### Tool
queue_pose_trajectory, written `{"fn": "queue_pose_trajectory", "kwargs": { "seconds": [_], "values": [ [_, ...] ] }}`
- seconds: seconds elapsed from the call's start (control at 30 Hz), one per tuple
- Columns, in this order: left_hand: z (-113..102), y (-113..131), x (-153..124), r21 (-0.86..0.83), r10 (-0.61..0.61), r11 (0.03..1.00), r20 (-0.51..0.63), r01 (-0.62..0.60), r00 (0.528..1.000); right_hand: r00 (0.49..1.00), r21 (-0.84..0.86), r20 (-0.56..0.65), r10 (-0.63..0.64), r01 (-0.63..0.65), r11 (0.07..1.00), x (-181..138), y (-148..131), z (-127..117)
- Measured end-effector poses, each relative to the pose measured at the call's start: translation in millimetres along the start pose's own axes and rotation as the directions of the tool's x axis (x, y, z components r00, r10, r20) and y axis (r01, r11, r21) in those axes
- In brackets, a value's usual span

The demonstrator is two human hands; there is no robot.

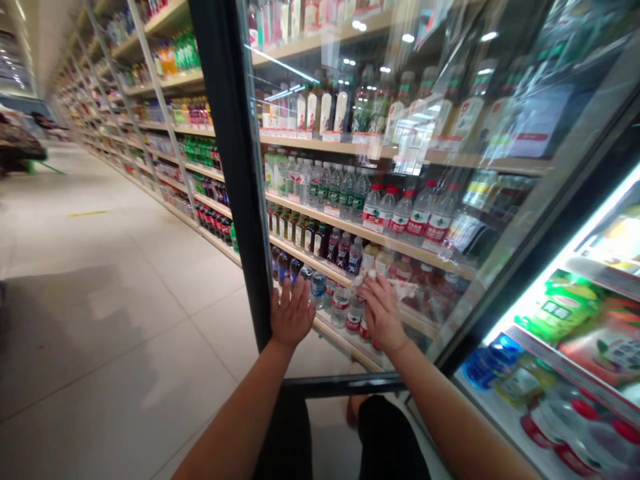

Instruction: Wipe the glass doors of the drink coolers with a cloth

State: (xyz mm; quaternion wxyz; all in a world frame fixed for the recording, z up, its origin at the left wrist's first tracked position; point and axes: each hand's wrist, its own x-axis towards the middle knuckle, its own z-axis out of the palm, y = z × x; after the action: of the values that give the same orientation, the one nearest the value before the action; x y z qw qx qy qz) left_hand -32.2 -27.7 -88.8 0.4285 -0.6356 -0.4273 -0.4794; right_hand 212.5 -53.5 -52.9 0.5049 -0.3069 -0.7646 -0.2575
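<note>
In front of me stands a glass door [350, 367] in a black frame [220, 133], swung outward from a lit cooler. My left hand [293, 312] lies flat on the glass near its lower left corner, fingers spread and holding nothing. Further right, my right hand [383, 308] presses a crumpled whitish cloth [406, 289] against the pane, its fingers bent over it. Part of the cloth is hidden beneath that hand. Through the glass show shelves of bottles, overlaid with reflections of ceiling lights.
To the right the open cooler [575, 347] holds packs and large bottles with red caps [583, 408]. A long row of stocked shelves [165, 127] runs back on the left beside the tiled floor [125, 320]. My legs [393, 440] are below the door's bottom edge.
</note>
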Motion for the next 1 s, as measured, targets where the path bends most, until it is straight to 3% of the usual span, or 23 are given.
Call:
{"fn": "queue_pose_trajectory", "kwargs": {
  "seconds": [0.13, 0.2, 0.37, 0.57, 0.77, 0.93, 1.0],
  "values": [
    [0, 0, -1, 0.047, 0.018, 0.999, 0.0, -0.018, 1.0, 0.971, 0.026, 0.197, -0.135, 0.132, 0.991, -24, -5, 3],
    [0, 0, -1, 0.05, 0.018, 0.999, -0.005, -0.018, 1.0, 0.979, -0.002, 0.17, -0.11, 0.112, 0.994, -18, 3, -3],
    [-1, 0, 1, 0.054, 0.019, 0.998, -0.009, -0.019, 1.0, 0.996, -0.089, -0.082, 0.022, -0.029, 0.996, 4, 18, -18],
    [-3, -1, 1, -0.02, 0.008, 1.0, -0.007, -0.008, 1.0, 0.988, -0.02, 0.142, -0.054, 0.058, 0.998, -30, 12, -18],
    [0, -1, -1, 0.037, 0.004, 0.999, -0.008, -0.004, 1.0, 0.999, -0.034, -0.012, 0.047, -0.047, 0.998, -16, 23, -28],
    [-3, 0, 3, 0.015, 0.025, 1.0, -0.009, -0.025, 1.0, 0.995, -0.003, 0.093, 0.022, -0.022, 1.0, -30, 18, -23],
    [-5, 1, 4, 0.002, 0.027, 1.0, -0.008, -0.027, 1.0, 0.997, 0.0, 0.075, 0.034, -0.034, 0.999, -26, 22, -27]
  ]
}}
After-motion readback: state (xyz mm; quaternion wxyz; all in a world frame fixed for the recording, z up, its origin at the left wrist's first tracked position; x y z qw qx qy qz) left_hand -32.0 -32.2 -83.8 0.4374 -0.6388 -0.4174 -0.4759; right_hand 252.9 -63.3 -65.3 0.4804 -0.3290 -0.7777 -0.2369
